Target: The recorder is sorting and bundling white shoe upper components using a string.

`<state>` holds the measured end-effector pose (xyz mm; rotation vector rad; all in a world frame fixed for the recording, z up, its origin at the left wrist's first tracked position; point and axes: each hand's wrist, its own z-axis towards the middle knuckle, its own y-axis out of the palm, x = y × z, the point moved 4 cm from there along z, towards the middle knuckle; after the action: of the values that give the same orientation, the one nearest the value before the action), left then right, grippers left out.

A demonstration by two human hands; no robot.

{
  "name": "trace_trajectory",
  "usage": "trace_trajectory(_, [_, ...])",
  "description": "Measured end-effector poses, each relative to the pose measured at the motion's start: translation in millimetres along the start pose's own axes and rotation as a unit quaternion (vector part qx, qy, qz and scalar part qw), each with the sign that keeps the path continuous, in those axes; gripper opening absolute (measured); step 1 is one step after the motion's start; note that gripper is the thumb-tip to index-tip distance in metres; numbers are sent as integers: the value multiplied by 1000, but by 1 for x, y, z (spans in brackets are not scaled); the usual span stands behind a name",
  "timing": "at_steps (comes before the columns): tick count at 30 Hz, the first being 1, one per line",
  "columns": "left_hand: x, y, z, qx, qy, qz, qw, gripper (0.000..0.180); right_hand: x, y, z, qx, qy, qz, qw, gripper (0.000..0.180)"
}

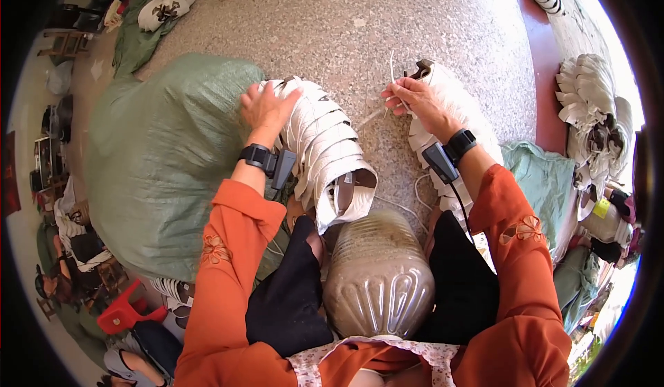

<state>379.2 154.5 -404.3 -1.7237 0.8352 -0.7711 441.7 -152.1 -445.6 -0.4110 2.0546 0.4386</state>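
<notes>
A nested stack of white shoe uppers (321,134) lies on the floor in front of me, its wide open end toward me. My left hand (268,110), fingers spread, touches the far end of this stack beside a bulging green woven sack (166,166). My right hand (418,103) pinches a thin white cord (392,69), whose loose end sticks up above the fingers. Under my right wrist lies a second stack of white uppers (470,121), with a dark brown opening at its far end. Its near part is partly hidden by my forearm.
Between my knees stands a large ribbed translucent plastic jar (379,283). More white uppers (588,89) are bundled at the right, near a pale green cloth (539,176). At the lower left are a red plastic stool (128,311) and other people (131,363).
</notes>
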Motion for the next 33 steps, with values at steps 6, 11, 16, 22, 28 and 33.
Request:
trace_trajectory(6, [29, 17, -1, -42, 156, -49, 986, 85, 2, 9, 6, -19, 17, 0, 1000, 23])
trace_trajectory(11, [51, 35, -18, -14, 215, -15, 976, 74, 9, 4, 10, -3, 11, 23, 1000, 25])
trace_trajectory(16, [102, 51, -80, -2, 400, -70, 914, 51, 8, 26, 14, -16, -53, 60, 997, 23])
trace_trajectory(22, [122, 60, -93, 2, 440, -131, 888, 49, 29, 31, 19, -9, -30, 80, 996, 22])
trace_trajectory(28, [2, 12, -35, 267, 138, -129, 945, 57, 29, 38, 23, 23, 1, 25, 999, 21])
trace_trajectory(33, [-45, 24, -43, 116, 9, -114, 987, 72, 22, 40, 20, 7, 23, -33, 999, 24])
